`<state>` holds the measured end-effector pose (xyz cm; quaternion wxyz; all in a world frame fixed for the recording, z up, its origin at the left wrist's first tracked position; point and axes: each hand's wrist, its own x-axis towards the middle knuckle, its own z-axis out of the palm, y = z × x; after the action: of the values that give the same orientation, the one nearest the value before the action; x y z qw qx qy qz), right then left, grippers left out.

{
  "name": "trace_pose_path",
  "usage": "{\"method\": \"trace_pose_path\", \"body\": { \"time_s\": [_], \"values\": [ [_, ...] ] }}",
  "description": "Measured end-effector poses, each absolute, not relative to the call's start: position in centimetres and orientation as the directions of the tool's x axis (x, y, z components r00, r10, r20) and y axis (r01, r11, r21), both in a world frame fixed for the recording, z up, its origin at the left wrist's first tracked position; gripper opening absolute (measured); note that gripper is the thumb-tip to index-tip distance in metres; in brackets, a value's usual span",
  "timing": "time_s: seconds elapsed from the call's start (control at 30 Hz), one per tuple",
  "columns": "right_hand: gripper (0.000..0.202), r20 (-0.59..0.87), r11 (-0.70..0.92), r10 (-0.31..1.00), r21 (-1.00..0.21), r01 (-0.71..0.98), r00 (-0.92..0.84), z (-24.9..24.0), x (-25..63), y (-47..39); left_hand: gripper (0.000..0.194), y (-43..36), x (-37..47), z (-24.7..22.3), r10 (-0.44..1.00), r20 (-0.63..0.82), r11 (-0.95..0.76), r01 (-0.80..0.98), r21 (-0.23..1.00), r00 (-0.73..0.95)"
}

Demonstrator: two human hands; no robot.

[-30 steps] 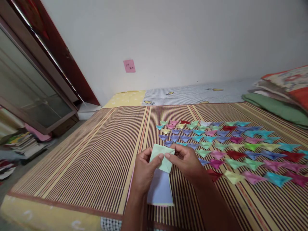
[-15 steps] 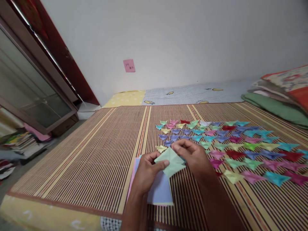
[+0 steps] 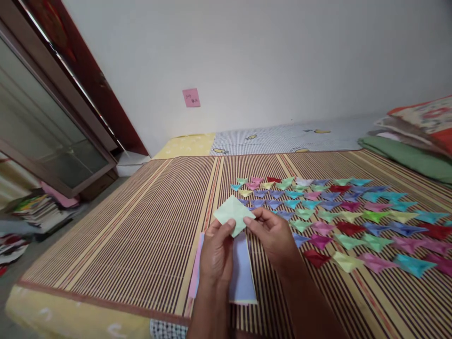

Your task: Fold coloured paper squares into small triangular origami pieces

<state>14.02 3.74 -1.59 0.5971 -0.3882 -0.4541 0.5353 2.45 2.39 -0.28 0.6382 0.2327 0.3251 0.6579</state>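
A pale green paper square (image 3: 231, 210), folded and turned to a diamond, is held up between both hands above the mat. My left hand (image 3: 217, 247) pinches its lower corner, thumb on the front face. At the right corner, my right hand (image 3: 273, 235) grips the paper between thumb and fingers. Below the hands lies a stack of coloured paper sheets (image 3: 242, 278), lilac on top with pink and yellow edges showing; my left hand and forearm cover part of it. Rows of folded paper pieces (image 3: 348, 262) in many colours spread out to the right.
A striped bamboo mat (image 3: 151, 226) covers the bed. Folded bedding and a green cushion (image 3: 399, 155) sit at the far right. A pink note (image 3: 191, 97) sticks to the white wall. Books (image 3: 37, 212) are piled at left by a glass-panelled door (image 3: 52, 117).
The green paper has moved left and up and now faces me as a neater diamond. My left hand has turned more upright beneath it; my right hand has shifted slightly lower, onto the right corner.
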Motion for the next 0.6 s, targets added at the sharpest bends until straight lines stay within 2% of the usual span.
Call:
{"method": "trace_pose_path", "body": {
  "time_s": [0.07,0.23,0.33,0.43,0.6],
  "values": [
    [0.026,0.120,0.122,0.993,-0.950,-0.289,0.024,-1.4,14.7,3.8,0.034,2.4,2.2,-0.5,0.995,-0.092,0.050,-0.620,0.783,-0.036],
    [0.025,0.121,0.090,0.986,-0.964,-0.248,-0.115,-1.6,15.5,3.9,0.030,2.4,1.3,-1.1,0.997,-0.063,0.038,-0.445,0.895,-0.041],
    [0.021,0.125,0.101,0.985,-0.975,-0.197,-0.115,-1.7,15.6,3.9,0.027,2.4,0.7,-1.2,0.999,-0.030,0.016,-0.299,0.954,-0.042],
    [0.018,0.140,0.120,0.982,-0.981,-0.156,-0.127,-1.6,15.7,3.8,0.028,2.3,0.6,-0.9,0.995,0.017,-0.033,-0.176,0.984,-0.096],
    [0.018,0.199,0.201,0.970,-0.980,-0.005,-0.142,-1.2,15.9,3.7,0.030,2.2,1.0,-0.4,0.991,0.026,-0.044,-0.141,0.989,-0.128]
  ]
}}
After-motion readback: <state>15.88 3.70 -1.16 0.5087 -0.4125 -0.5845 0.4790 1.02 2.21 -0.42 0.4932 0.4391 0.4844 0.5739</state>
